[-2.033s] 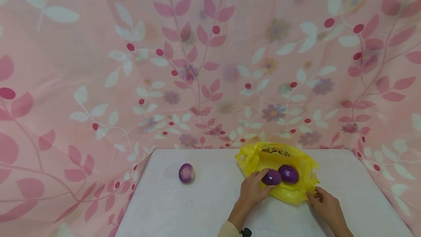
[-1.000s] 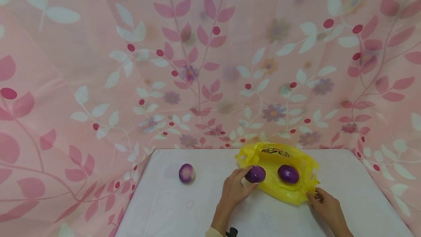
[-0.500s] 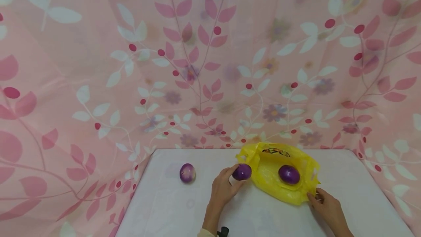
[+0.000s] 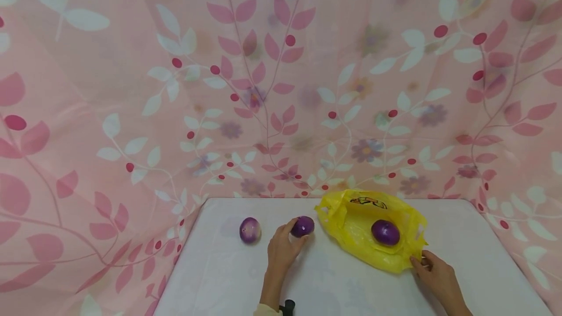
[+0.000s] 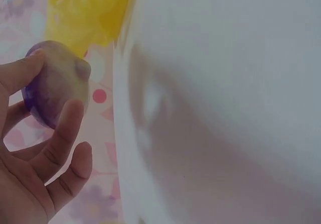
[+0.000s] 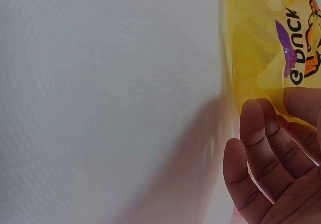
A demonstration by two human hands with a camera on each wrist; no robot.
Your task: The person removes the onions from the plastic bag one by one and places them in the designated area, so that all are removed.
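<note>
My left hand (image 4: pixel 281 250) grips a glossy, onion-shaped purple vegetable (image 4: pixel 304 227) between thumb and fingertips, left of the bag. Its other side shows cream-coloured with a small nub in the left wrist view, where the vegetable (image 5: pixel 65 86) is close up. A similar one (image 4: pixel 250 230), purple with a pale patch, lies on the table to the left. A third purple vegetable (image 4: pixel 386 232) sits in the mouth of a yellow plastic bag (image 4: pixel 355 243). My right hand (image 4: pixel 436 272) pinches the bag's near right edge; the right wrist view shows the bag (image 6: pixel 256 68) between thumb and fingers.
A white-covered table (image 4: pixel 219 282) lies beneath everything. Behind and beside it hangs a pink cloth (image 4: pixel 281 111) with a leaf and flower print. A dark camera mount (image 4: pixel 288 306) shows at the left wrist.
My left hand has carried one purple vegetable leftward out of the yellow bag's mouth, toward the vegetable on the table. The right hand and the bag have stayed in place.
</note>
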